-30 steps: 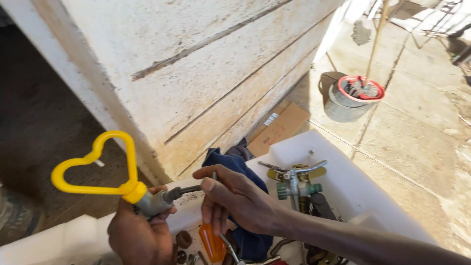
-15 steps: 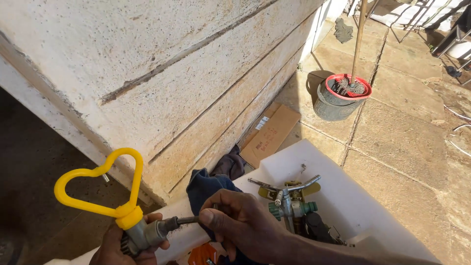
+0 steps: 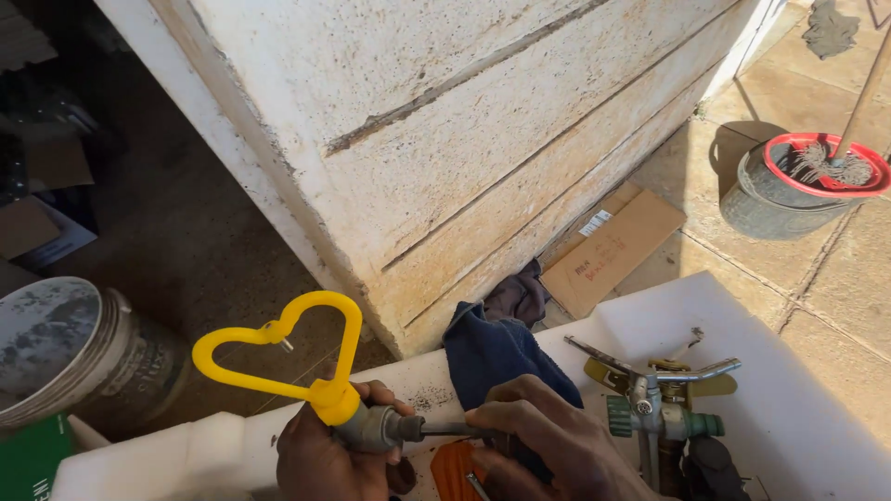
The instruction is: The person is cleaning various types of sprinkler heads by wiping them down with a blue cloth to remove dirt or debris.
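- Against the far side of the scene stood a pale, stained concrete wall (image 3: 483, 139) with grooves, the largest thing in view; shaded ground lay to its left, sunlit paving to its right.
- Below it ran the white tray (image 3: 817, 408), open toward me, holding loose hardware.
- A grey bucket with a red rim (image 3: 789, 190) sat on the paving, well apart from the tray, a stick rising from it.
- A flat piece of cardboard (image 3: 613, 246) lay at the foot of the wall.
- A round grey tin (image 3: 79, 357) stood at far left.
- A dark blue cloth (image 3: 497, 357) hung over the tray's rim.
- A metal sprinkler head (image 3: 664, 404) rested in the tray, right of my hands.
- My left hand (image 3: 325, 459) was curled tight around the grey fitting (image 3: 371, 429) beneath the yellow heart-shaped handle (image 3: 278, 357), which pointed up and left above the tray's rim.
- My right hand (image 3: 548, 450) had its fingers pressed together on a thin dark shaft (image 3: 450, 430) entering the fitting; the fingertips were hidden, so the exact pinch could not be told.
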